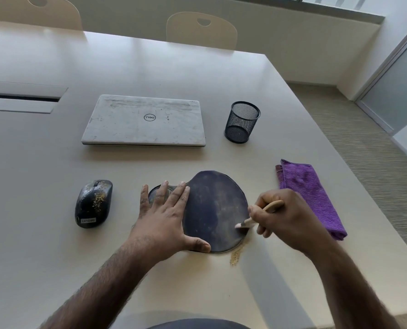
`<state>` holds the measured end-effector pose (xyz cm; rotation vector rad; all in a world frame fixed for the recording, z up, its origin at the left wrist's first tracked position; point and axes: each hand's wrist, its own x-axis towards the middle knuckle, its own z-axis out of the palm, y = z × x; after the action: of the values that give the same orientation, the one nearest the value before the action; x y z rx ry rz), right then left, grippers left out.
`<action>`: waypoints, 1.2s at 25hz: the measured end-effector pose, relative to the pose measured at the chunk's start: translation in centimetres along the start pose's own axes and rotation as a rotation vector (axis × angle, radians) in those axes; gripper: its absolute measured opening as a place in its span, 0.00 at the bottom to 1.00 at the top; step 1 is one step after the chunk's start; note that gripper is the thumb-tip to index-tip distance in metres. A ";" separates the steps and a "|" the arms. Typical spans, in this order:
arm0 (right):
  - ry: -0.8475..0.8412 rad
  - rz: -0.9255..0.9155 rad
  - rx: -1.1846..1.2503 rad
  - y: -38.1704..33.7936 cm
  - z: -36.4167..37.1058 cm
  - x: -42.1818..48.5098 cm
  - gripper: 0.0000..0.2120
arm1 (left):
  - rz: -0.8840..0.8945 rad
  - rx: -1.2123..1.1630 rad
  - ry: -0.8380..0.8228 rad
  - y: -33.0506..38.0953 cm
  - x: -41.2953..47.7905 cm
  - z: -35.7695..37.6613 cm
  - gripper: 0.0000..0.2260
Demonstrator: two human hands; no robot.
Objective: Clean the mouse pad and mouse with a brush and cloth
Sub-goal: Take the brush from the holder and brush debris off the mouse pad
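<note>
One brush [274, 206] between right fingers [265, 198], atop pad [212, 205]

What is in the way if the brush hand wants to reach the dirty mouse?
The left hand, pressed flat on the mouse pad, lies between the right hand holding the brush and the mouse. The brush would probably need to lift over it.
</note>
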<state>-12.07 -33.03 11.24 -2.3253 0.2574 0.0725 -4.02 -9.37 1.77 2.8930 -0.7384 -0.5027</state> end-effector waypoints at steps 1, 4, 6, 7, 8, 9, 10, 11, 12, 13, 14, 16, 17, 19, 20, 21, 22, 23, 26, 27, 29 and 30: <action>-0.045 0.006 -0.015 -0.1 0.4 -0.4 0.13 | -0.001 0.001 0.001 0.0 0.0 0.0 0.62; -0.150 0.018 -0.036 -0.7 0.7 -1.3 0.13 | -0.002 0.004 -0.001 0.0 0.0 0.0 0.62; -0.093 -0.001 -0.014 -0.8 0.3 -1.0 0.13 | -0.002 0.003 0.000 0.0 0.0 0.0 0.62; -0.042 -0.010 -0.003 -0.9 0.3 -0.8 0.13 | -0.001 0.000 0.000 0.0 0.0 0.1 0.62; -0.005 -0.016 0.003 -1.0 0.4 -0.5 0.13 | -0.001 -0.005 0.000 0.0 0.0 0.1 0.62; 0.004 -0.015 -0.001 -1.1 0.6 -0.3 0.13 | -0.001 -0.008 -0.001 -0.1 0.0 0.1 0.62; -0.021 -0.005 -0.014 -1.1 0.9 -0.3 0.13 | 0.000 -0.007 -0.002 0.0 0.0 0.1 0.62; -0.069 0.011 -0.035 -1.1 1.2 -0.3 0.13 | 0.000 -0.002 -0.001 0.0 0.0 0.0 0.62; -0.119 0.023 -0.062 -1.2 1.3 -0.4 0.13 | -0.002 0.003 0.000 0.0 0.0 0.0 0.62; -0.153 0.025 -0.085 -1.4 1.2 -0.3 0.13 | -0.004 0.005 0.000 0.1 0.0 0.0 0.62; -0.160 0.017 -0.096 -1.7 1.0 -0.2 0.12 | -0.005 0.004 -0.004 0.1 0.0 0.0 0.62; -0.095 -0.047 -0.100 -2.4 0.5 0.6 0.13 | -0.003 0.002 -0.008 0.1 0.0 0.0 0.62; -0.046 -0.092 -0.102 -2.8 0.3 1.3 0.12 | -0.002 0.001 -0.011 0.1 0.0 0.0 0.62; 0.011 -0.154 -0.062 -3.6 0.1 3.3 0.10 | -0.003 -0.003 -0.016 0.1 0.0 -0.1 0.61; 0.020 -0.157 -0.024 -3.7 0.2 4.5 0.09 | -0.003 -0.005 -0.019 0.1 0.0 -0.1 0.61; 0.028 -0.145 0.012 -3.7 0.6 5.8 0.09 | -0.004 -0.004 -0.021 0.1 0.0 -0.1 0.61; 0.038 -0.130 0.045 -3.5 1.0 7.1 0.09 | -0.004 -0.003 -0.022 0.2 0.0 -0.2 0.61; 0.047 -0.113 0.071 -3.2 1.5 8.2 0.09 | -0.005 -0.004 -0.023 0.2 0.0 -0.2 0.61; -0.031 -0.046 0.087 -2.6 2.4 9.4 0.09 | -0.003 0.021 -0.017 0.3 0.0 -0.3 0.61; -0.095 -0.013 0.072 -2.5 2.3 9.3 0.09 | -0.002 0.032 -0.011 0.2 0.0 -0.3 0.61; -0.202 0.037 0.049 -2.6 1.7 9.0 0.09 | 0.000 0.039 -0.011 0.2 0.0 -0.2 0.61; -0.203 0.035 0.053 -2.7 1.4 9.0 0.10 | 0.000 0.036 -0.012 0.2 0.0 -0.2 0.61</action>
<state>-2.64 -31.63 10.99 -2.2410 0.1946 0.3134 -4.02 -9.50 2.00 2.9255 -0.7565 -0.5120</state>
